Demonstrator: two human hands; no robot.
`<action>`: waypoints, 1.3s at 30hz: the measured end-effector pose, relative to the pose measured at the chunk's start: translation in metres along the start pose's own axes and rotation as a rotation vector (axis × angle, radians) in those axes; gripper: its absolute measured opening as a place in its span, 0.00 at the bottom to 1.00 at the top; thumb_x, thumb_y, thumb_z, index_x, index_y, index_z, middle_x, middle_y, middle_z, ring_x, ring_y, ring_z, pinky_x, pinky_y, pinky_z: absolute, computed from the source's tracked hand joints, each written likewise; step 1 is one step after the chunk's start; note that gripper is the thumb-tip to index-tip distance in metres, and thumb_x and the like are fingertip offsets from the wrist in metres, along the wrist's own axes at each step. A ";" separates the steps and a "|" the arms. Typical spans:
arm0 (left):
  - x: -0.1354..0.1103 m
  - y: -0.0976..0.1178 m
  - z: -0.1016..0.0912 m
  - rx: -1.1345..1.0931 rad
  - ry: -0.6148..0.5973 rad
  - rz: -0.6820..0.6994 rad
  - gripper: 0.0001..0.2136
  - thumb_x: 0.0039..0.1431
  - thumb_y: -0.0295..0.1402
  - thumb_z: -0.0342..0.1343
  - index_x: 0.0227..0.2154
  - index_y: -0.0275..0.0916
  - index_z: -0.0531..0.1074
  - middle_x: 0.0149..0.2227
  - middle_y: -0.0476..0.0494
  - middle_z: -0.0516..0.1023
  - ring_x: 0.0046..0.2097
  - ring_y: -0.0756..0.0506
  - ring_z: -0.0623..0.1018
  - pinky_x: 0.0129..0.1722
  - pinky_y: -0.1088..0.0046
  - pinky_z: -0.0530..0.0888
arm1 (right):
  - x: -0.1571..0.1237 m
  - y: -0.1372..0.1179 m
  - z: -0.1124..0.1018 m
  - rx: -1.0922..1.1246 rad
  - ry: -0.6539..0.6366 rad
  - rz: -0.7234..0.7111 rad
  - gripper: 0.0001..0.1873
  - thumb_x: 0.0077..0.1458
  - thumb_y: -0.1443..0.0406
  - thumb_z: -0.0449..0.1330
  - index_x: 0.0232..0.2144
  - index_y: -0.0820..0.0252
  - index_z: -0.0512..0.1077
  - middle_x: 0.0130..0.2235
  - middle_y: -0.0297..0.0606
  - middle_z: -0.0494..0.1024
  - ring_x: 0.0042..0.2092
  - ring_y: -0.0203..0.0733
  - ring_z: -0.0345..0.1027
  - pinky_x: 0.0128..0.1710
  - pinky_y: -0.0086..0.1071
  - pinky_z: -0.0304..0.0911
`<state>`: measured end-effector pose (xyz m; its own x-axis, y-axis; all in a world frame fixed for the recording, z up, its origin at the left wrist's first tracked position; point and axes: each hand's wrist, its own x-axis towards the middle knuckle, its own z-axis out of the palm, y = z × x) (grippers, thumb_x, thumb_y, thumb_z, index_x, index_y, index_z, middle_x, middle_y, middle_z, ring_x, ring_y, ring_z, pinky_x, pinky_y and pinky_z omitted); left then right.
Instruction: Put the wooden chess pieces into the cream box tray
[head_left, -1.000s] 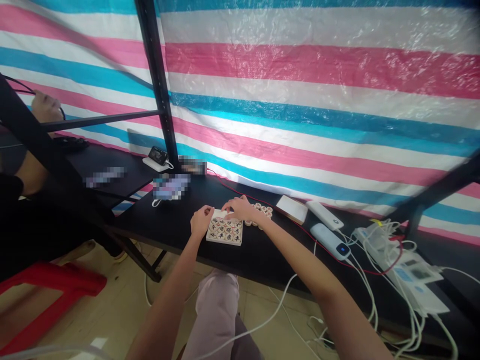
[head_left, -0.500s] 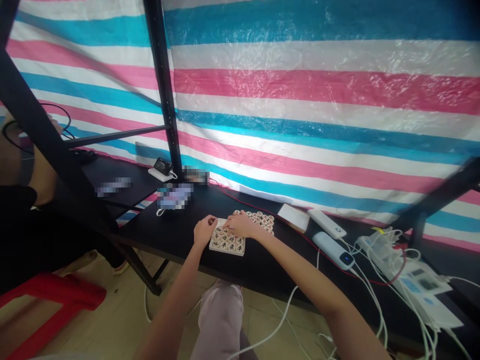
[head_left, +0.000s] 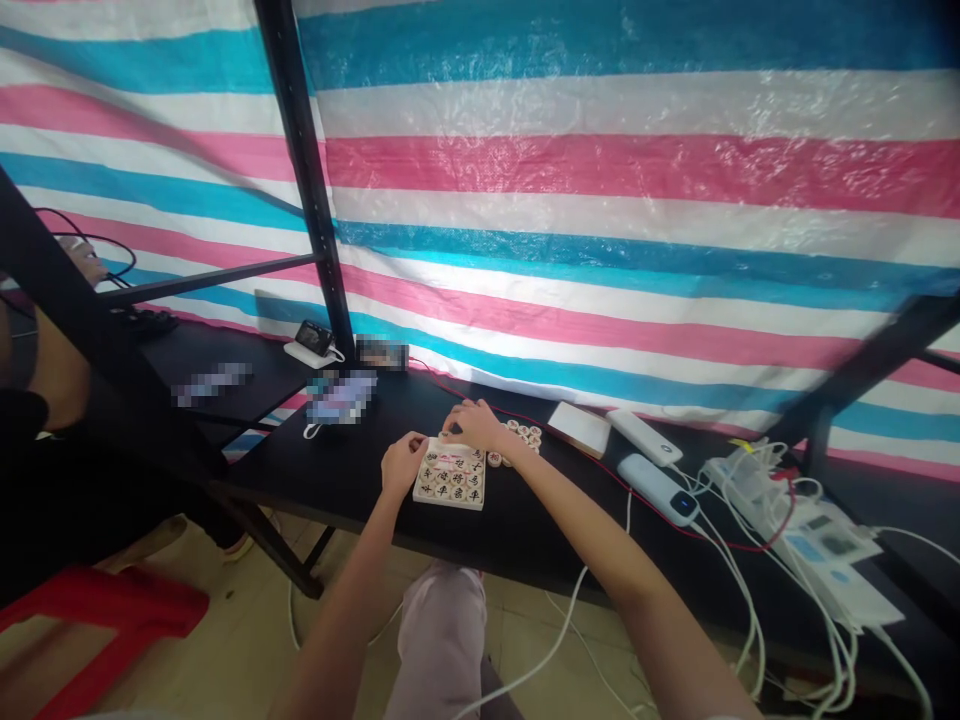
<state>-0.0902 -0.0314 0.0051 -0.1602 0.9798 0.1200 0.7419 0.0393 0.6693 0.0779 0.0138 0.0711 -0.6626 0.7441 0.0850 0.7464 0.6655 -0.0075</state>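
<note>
Xiangqi tray (head_left: 448, 505): ×1; shallow, squarish, pale; on blk tabletop (head_left: 345, 460) near front edge, R beside L hand, below R hand.
Tray pcs (head_left: 458, 479): 2 near rows × 4 = 8, far row partly filled, exact no. unclear; round flat discs, wood-coloured, blk chars, some red marks in far gap.
Loose pcs (head_left: 534, 433): several, partly hidden by R hand & wrist, so full count can't tell; same round discs, reddish chars, clustered R of tray.
L hand (head_left: 403, 462): at tray's far-left corner, fingers bent, touching side; gripping or just steadying, can't tell.
R hand (head_left: 474, 428): over tray's far edge, fingers curled, thumb tucked near; pinching a pc or not, can't tell.
Power banks: ×2, smooth, long, rounded ends; wht power bank (head_left: 645, 437) behind, blue-grey power bank (head_left: 658, 490) w/ lit display in front.
Flat box (head_left: 579, 430): ×1, rect., wht top, tan side; btwn loose pcs & power banks.
Power strip (head_left: 840, 570): wht, far R, under tangled cables; no. of cables unclear.
Small device (head_left: 313, 338): ×1, dark, tilted on wht stand.
Tarp (head_left: 637, 200): crinkled glossy plastic, blue/pink/wht stripes.
Stool (head_left: 169, 605): ×1, red, bottom L.
Other person's hand (head_left: 86, 262): ×1, far L, near blk looped cable; details blurred.
</note>
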 end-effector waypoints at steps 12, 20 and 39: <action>-0.001 0.001 -0.001 0.008 0.000 -0.028 0.11 0.56 0.40 0.48 0.34 0.42 0.73 0.31 0.48 0.78 0.33 0.48 0.74 0.28 0.77 0.61 | 0.026 0.012 0.033 -0.115 0.092 0.263 0.24 0.51 0.48 0.53 0.43 0.57 0.70 0.47 0.48 0.66 0.49 0.51 0.53 0.45 0.43 0.48; -0.001 0.000 0.001 -0.002 0.012 -0.037 0.11 0.57 0.39 0.47 0.33 0.42 0.73 0.32 0.47 0.78 0.36 0.48 0.75 0.29 0.77 0.62 | 0.033 0.026 0.030 -0.048 -0.051 0.184 0.12 0.50 0.57 0.58 0.38 0.48 0.74 0.46 0.38 0.69 0.49 0.48 0.54 0.45 0.41 0.45; 0.002 -0.005 0.003 -0.034 0.014 -0.022 0.11 0.56 0.39 0.47 0.32 0.43 0.73 0.31 0.48 0.77 0.34 0.49 0.74 0.28 0.77 0.61 | 0.021 0.029 0.013 0.040 -0.036 0.198 0.18 0.50 0.59 0.58 0.45 0.49 0.70 0.48 0.39 0.70 0.50 0.49 0.56 0.46 0.41 0.48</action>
<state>-0.0921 -0.0292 0.0001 -0.1860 0.9758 0.1150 0.7156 0.0544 0.6964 0.0845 0.0495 0.0592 -0.5054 0.8619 0.0424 0.8598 0.5071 -0.0599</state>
